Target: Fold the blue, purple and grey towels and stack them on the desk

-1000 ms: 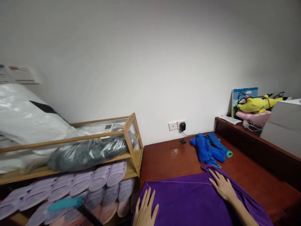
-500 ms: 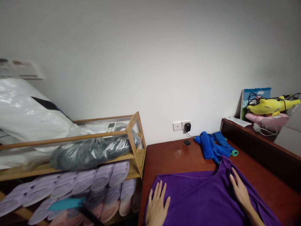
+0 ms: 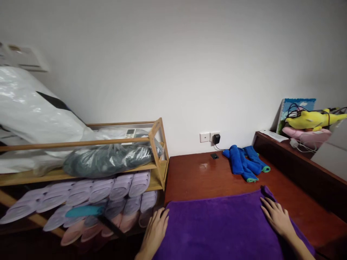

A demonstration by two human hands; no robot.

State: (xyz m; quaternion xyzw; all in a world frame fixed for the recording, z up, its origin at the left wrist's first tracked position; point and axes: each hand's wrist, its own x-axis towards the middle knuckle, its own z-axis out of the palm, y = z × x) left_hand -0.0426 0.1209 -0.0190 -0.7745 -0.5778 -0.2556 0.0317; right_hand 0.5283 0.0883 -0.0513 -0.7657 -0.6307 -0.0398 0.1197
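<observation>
A purple towel (image 3: 217,227) lies spread over the front of the reddish-brown table (image 3: 189,180), its far edge fairly straight and its far right corner slightly raised. My left hand (image 3: 155,233) rests at the towel's left edge near the far corner, fingers stretched forward. On the right edge, my right hand (image 3: 278,218) lies with its fingers apart, touching the cloth. Farther back on the table are rolled blue cloths (image 3: 241,164) with green trim. The near part of the towel runs out of view.
To the left stands a wooden rack (image 3: 158,159) with lilac slippers (image 3: 100,189) and plastic-wrapped items. A plug (image 3: 216,139) sits in the wall socket behind the table. On the right, a raised ledge (image 3: 273,151) holds a yellow plush toy (image 3: 311,120) and cables.
The towel's far edge has become straighter and its surface flatter. My left hand has moved left to the towel's edge; my right hand stays near the right edge. The camera view has shifted slightly downward.
</observation>
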